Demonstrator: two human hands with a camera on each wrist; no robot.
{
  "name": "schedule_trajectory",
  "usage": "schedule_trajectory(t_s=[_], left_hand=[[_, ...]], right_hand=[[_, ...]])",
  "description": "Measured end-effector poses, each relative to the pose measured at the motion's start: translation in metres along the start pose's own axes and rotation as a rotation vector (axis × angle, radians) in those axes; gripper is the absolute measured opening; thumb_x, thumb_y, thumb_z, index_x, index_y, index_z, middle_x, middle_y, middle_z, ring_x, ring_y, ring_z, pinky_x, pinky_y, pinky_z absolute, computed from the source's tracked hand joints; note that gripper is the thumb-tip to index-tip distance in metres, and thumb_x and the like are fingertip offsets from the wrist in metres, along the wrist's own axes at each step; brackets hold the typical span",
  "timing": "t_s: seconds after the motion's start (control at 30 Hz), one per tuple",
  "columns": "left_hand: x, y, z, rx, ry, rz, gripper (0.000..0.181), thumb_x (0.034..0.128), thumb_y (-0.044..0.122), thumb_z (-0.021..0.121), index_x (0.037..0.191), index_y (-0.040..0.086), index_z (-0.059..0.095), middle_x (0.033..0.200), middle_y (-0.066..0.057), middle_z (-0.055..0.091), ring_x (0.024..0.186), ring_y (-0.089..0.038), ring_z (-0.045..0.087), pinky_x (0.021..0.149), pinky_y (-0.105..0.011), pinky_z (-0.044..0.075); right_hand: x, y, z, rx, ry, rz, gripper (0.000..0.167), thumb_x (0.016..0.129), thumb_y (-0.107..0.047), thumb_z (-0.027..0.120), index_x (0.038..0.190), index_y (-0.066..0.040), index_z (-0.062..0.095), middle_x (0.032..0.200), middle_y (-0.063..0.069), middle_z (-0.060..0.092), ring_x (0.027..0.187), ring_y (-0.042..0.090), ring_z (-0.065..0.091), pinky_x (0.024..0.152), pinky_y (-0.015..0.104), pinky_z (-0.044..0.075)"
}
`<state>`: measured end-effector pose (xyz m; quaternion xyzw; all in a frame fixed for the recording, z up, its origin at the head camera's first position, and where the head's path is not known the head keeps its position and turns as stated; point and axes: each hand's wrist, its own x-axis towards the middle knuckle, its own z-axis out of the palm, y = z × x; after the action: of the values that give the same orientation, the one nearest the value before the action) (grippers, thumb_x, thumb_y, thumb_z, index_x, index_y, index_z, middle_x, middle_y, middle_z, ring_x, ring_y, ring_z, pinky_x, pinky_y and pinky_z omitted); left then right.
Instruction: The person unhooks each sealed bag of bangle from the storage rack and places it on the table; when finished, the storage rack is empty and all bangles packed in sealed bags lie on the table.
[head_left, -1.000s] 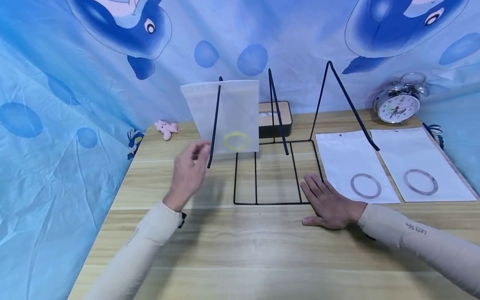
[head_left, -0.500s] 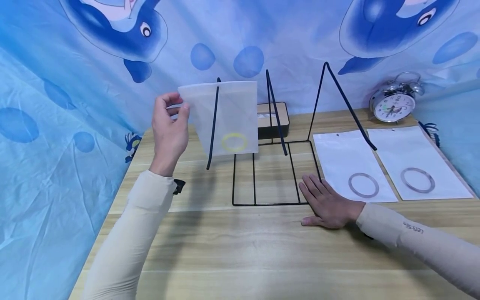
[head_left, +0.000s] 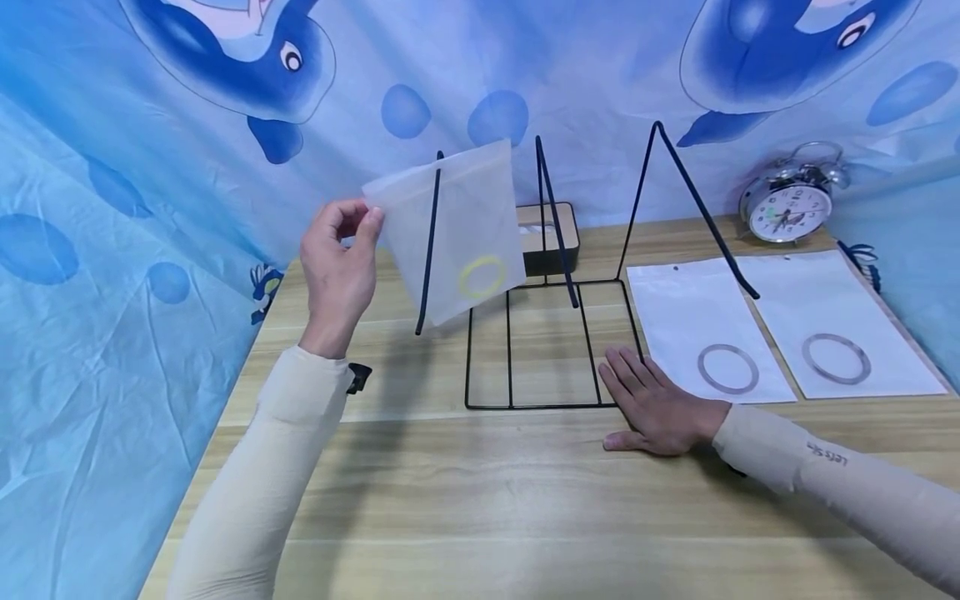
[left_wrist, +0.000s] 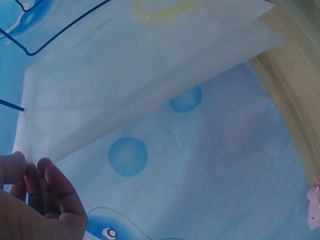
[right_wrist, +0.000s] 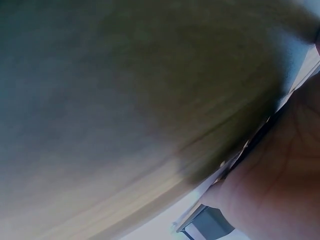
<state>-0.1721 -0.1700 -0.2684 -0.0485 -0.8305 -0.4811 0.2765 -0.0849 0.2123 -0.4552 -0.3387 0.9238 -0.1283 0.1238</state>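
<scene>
The desk [head_left: 480,508] holds a black rack [head_left: 555,407]. A thin white bag [head_left: 476,217] hangs tilted on its left rod [head_left: 432,242]. The right hand [head_left: 660,410] lies flat, gripping nothing, maybe steadying the rack's near right corner. The left hand [head_left: 339,267] pinches the bag's left corner in its fingers; gentle, even pulls should stop creases.

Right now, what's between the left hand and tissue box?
The head view shows a whitish bag with a yellow ring, pinched by the left hand, and black rack wires.
</scene>
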Motion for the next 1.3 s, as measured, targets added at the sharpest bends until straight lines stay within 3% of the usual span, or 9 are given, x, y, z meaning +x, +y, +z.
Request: schedule_trajectory(t_s=[0.17, 0.3, 0.53, 0.8, 1.0, 1.2, 1.3], left_hand=[[-0.009, -0.002, -0.008, -0.013, -0.015, -0.001, 0.030, 0.1023, 0.030, 0.061, 0.114, 0.003, 0.068, 0.107, -0.006, 0.061, 0.096, -0.015, 0.055, 0.083, -0.029, 0.045], [-0.014, -0.004, -0.013, -0.051, -0.040, 0.034, 0.028, 0.1037, 0.025, 0.059, 0.114, -0.001, 0.064, 0.105, -0.006, 0.060, 0.092, -0.015, 0.054, 0.080, -0.028, 0.043], [-0.023, -0.008, -0.016, -0.187, -0.109, 0.044, 0.025, 0.1054, 0.019, 0.053, 0.116, -0.003, 0.053, 0.111, -0.006, 0.063, 0.097, -0.016, 0.063, 0.087, -0.030, 0.053], [-0.033, -0.010, -0.028, -0.191, -0.073, 0.071, 0.026, 0.1036, 0.020, 0.057, 0.123, 0.004, 0.065, 0.107, -0.011, 0.069, 0.094, -0.017, 0.068, 0.076, -0.025, 0.057], [-0.042, -0.009, -0.037, -0.207, -0.073, 0.123, 0.027, 0.1027, 0.015, 0.058, 0.116, -0.008, 0.064, 0.104, -0.005, 0.067, 0.086, -0.016, 0.068, 0.068, -0.023, 0.056], [-0.050, -0.008, -0.042, -0.250, -0.049, 0.150, 0.022, 0.1011, 0.007, 0.060, 0.116, -0.008, 0.065, 0.110, -0.010, 0.067, 0.082, -0.013, 0.067, 0.065, -0.020, 0.055], [-0.055, -0.006, -0.044, -0.244, -0.036, 0.194, 0.020, 0.1005, 0.003, 0.059, 0.115, -0.010, 0.065, 0.107, -0.009, 0.068, 0.077, -0.012, 0.064, 0.063, -0.018, 0.052]], right_hand=[[0.000, 0.000, 0.000, -0.020, 0.009, -0.013, 0.102, 0.095, -0.060, 0.058, 0.155, 0.010, 0.014, 0.162, 0.033, 0.000, 0.148, 0.048, -0.004, 0.114, 0.064, 0.004], [0.001, 0.000, -0.001, -0.031, -0.002, -0.003, 0.102, 0.095, -0.060, 0.057, 0.155, 0.010, 0.013, 0.162, 0.031, 0.001, 0.149, 0.047, -0.004, 0.113, 0.065, 0.006], [-0.001, 0.000, -0.002, -0.037, -0.002, -0.005, 0.102, 0.096, -0.059, 0.058, 0.155, 0.011, 0.014, 0.162, 0.032, 0.001, 0.149, 0.047, -0.004, 0.113, 0.065, 0.006], [0.000, 0.001, -0.001, -0.008, 0.005, -0.010, 0.102, 0.095, -0.060, 0.057, 0.155, 0.010, 0.013, 0.162, 0.032, 0.000, 0.149, 0.047, -0.005, 0.114, 0.064, 0.004], [-0.002, -0.005, -0.007, -0.006, 0.022, -0.019, 0.100, 0.096, -0.058, 0.057, 0.154, 0.012, 0.016, 0.161, 0.033, 0.003, 0.148, 0.049, -0.001, 0.113, 0.065, 0.007], [-0.004, -0.012, -0.015, 0.029, 0.036, -0.043, 0.097, 0.097, -0.054, 0.059, 0.153, 0.014, 0.017, 0.159, 0.037, 0.006, 0.146, 0.053, 0.001, 0.111, 0.069, 0.009], [-0.003, -0.009, -0.011, 0.020, 0.035, -0.042, 0.099, 0.097, -0.056, 0.058, 0.153, 0.013, 0.016, 0.159, 0.036, 0.005, 0.147, 0.051, 0.000, 0.112, 0.068, 0.008]])
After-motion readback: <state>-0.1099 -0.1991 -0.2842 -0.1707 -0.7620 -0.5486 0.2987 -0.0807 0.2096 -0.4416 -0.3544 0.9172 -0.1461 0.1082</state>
